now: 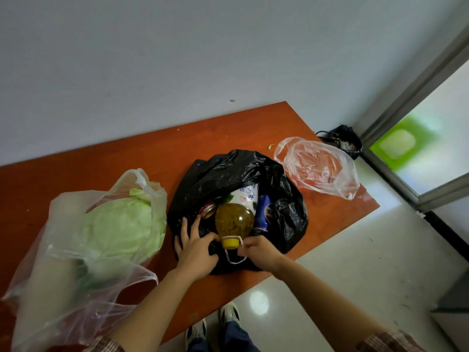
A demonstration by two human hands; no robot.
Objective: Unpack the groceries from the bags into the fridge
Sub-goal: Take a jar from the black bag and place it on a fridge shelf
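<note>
Bags sit on an orange table (106,158) that runs up against a pale wall. The table's far half is bare. A black bag (229,171) lies open near the front edge, between a clear bag with a cabbage (121,224) and a crumpled clear bag (317,166) by the right corner. Inside the black bag lie a jar (234,219) with a yellow cap, a blue can (264,212) and a white packet (246,194). The left hand (195,252) rests spread on the black plastic beside the cap. The right hand (258,252) pinches a white string looped around the jar's neck.
</note>
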